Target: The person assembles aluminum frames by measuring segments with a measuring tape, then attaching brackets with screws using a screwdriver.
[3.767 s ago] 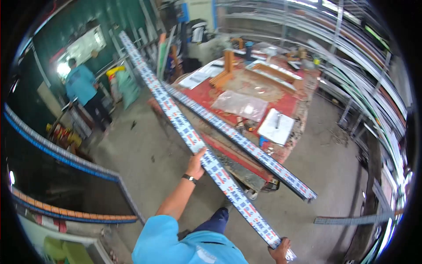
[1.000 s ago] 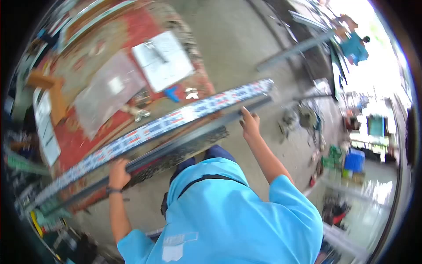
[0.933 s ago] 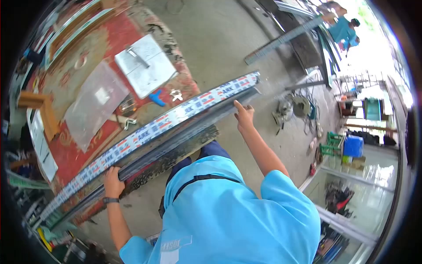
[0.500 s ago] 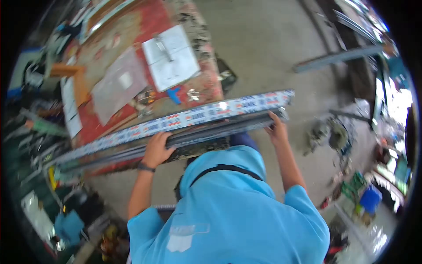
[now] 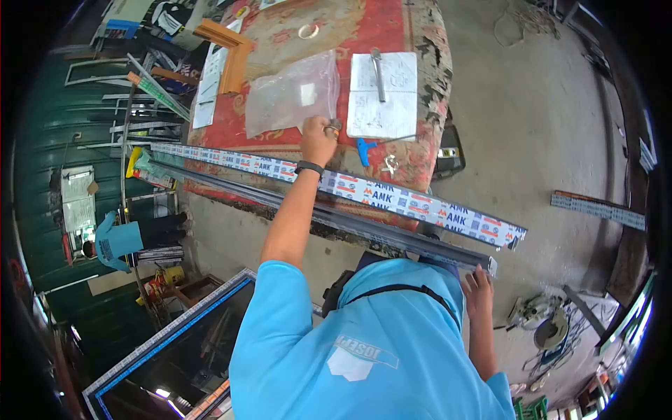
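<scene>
My left hand reaches over the profiles to the table, its fingers closed around a small dark and orange object that looks like a tape measure, partly hidden by the hand. At the near right end of a long dark metal profile, my right hand has its fingers on the tip. Beside that lies a second long profile, wrapped in white film printed "AMK". Both run slantwise along the table's near edge, and my left forearm crosses above them.
The red patterned table bears a plastic bag, an open notebook with a metal tool, a blue-handled tool and a wooden corner frame. A circular saw lies on the floor. Another person is at left.
My left hand has left the dark profile and moved forward onto the small object on the table. My right hand stays at the profile's end. The view has turned and shifted left.
</scene>
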A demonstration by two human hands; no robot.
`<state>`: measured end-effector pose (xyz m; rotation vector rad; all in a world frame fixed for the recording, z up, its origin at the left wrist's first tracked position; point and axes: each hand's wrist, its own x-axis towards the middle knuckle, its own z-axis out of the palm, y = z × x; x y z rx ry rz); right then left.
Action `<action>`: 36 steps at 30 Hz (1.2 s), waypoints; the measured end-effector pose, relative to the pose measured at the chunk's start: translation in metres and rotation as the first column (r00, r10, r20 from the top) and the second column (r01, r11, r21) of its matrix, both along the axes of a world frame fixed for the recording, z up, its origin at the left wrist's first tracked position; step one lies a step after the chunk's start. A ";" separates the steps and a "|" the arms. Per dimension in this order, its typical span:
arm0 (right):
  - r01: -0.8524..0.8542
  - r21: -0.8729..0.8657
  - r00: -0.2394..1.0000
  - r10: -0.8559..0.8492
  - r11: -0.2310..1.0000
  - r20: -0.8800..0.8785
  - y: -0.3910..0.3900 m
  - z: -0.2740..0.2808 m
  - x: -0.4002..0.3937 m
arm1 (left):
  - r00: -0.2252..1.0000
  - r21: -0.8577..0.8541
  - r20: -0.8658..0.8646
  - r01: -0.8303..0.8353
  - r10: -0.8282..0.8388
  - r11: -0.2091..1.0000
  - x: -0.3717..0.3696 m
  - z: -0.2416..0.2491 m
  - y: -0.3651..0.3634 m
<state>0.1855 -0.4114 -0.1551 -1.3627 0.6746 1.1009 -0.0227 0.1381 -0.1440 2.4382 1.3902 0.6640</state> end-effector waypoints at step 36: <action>-0.471 0.291 0.864 0.370 0.833 0.342 0.312 0.044 -0.046 | 0.843 -0.164 0.171 0.535 -0.510 0.829 0.012 -0.011 -0.033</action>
